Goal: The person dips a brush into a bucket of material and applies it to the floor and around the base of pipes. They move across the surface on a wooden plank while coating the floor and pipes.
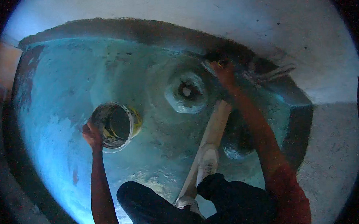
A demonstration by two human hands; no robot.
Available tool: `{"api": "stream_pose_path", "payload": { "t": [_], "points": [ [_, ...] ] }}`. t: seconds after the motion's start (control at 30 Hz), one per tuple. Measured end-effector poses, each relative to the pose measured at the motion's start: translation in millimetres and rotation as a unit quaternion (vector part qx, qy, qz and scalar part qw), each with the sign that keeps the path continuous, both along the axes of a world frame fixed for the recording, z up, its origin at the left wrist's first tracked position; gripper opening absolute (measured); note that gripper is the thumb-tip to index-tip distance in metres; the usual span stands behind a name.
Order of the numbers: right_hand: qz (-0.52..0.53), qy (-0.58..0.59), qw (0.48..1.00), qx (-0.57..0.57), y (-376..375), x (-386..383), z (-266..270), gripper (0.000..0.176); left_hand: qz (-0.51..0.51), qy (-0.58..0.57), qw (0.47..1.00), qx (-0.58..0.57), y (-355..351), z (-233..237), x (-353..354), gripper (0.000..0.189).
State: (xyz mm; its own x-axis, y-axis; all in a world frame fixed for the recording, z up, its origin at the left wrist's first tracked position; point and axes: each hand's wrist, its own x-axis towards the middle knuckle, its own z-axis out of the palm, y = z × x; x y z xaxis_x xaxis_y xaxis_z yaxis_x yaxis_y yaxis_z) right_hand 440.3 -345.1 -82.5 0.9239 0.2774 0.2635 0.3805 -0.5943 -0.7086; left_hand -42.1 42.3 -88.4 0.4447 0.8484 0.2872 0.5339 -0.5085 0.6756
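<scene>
Left hand (92, 135) grips a yellow-and-white bucket (134, 121), its inside grimy.

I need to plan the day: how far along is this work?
The dark band already edges much of the floor, so that looks done. In hand: the left hand holds the bucket; the right hand is at the band. Probably left: rough streaks nearby look unsmoothed. Whether the blotchy floor is finished, I can't tell.
</scene>
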Motion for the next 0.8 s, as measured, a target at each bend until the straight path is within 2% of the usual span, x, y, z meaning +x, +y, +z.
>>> {"api": "stream_pose_path", "payload": {
  "t": [0.03,0.13,0.23,0.27,0.3,0.37,0.4,0.47,0.53,0.57,0.6,0.67,0.73,0.8],
  "points": [
    [0.033,0.0,0.999,0.016,-5.0,-7.5,6.0,0.054,-0.016,0.01,1.0,0.013,0.7,0.7,-1.4,0.026],
    [0.017,0.003,1.0,0.026,-14.3,-11.2,-6.5,0.048,-0.042,-0.011,0.998,0.036,-6.5,10.9,5.9,0.029],
    [-0.118,0.027,0.992,-0.041,-16.2,-23.4,-20.1,0.035,-0.018,-0.007,0.999,0.027,-10.9,19.5,11.2,0.031],
    [-0.063,-0.009,0.978,-0.198,-22.1,-18.4,-29.6,0.033,-0.003,0.004,1.0,0.02,-11.4,21.1,11.5,0.031],
    [-0.006,-0.044,0.936,-0.35,-35.7,-7.1,-51.0,0.032,0.0,0.002,1.0,0.023,-12.8,23.1,12.5,0.031],
    [-0.01,0.075,0.95,-0.303,-40.0,2.8,-59.5,0.031,0.007,0.0,1.0,0.028,-16.1,25.4,14.3,0.03],
    [-0.07,0.221,0.968,-0.093,-34.6,3.7,-51.4,0.032,0.003,-0.007,1.0,0.027,-16.4,25.7,14.6,0.03],
    [-0.115,0.346,0.923,0.121,-18.9,-2.8,-22.5,0.032,-0.006,-0.022,0.999,0.026,-16.7,25.4,15.2,0.031],
    [-0.094,0.334,0.931,0.116,5.0,-17.2,18.0,0.03,-0.027,0.03,0.994,0.105,-19.3,31.6,16.8,0.031],
    [-0.033,0.195,0.979,0.044,13.7,-22.8,28.2,0.027,-0.038,0.056,0.987,0.144,-20.3,34.0,17.4,0.032],
    [0.029,0.051,0.998,-0.029,20.8,-27.0,33.7,0.024,-0.022,0.042,0.994,0.097,-19.3,32.9,17.0,0.032],
    [0.13,0.02,0.991,-0.029,26.6,-27.8,35.9,0.02,0.01,0.013,1.0,0.003,-17.5,30.2,16.9,0.032],
    [0.202,0.246,0.941,0.116,32.0,-21.6,29.2,0.019,0.009,0.002,1.0,-0.019,-19.8,33.7,18.0,0.033],
    [0.307,0.13,0.933,0.136,33.7,-21.3,25.1,0.018,0.005,0.0,1.0,-0.021,-18.5,31.1,15.9,0.033]
  ]
}}
